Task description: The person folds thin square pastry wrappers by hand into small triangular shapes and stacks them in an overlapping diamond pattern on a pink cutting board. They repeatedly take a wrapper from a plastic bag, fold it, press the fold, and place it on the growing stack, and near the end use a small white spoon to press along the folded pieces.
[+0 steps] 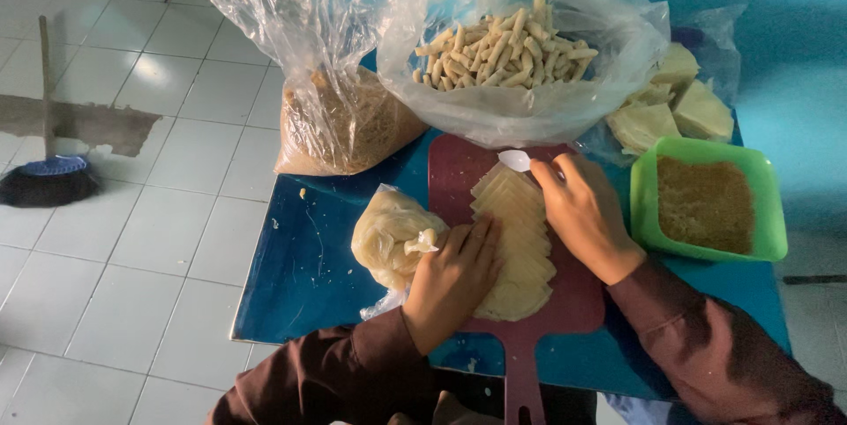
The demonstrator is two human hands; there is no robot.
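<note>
wrappers (516,240), thin pale sheets fanned in an overlapping stack, are laid on a dark red cutting board (578,297) in the middle of the blue tabletop (300,275). the left hand (454,279) is laid flat, fingers together, on the stack's left edge, and the stack is held down by it. the right hand (582,213) is curled at the top of the stack, and a small white spoon (514,159) is pinched between its fingers. just left of the board a bag of dough sheets (393,235) is seen; behind the board an open clear bag of rolled sticks (503,54) is propped, with a bag of brown crumbs (344,125) to its left. a green tub of brown filling (706,200) is set just right of the right hand, and folded pale pieces (675,103) are piled behind it. to do this well, it is judged that the stack should be pinned lightly and only the top sheet teased free, so that no tearing is caused.
</note>
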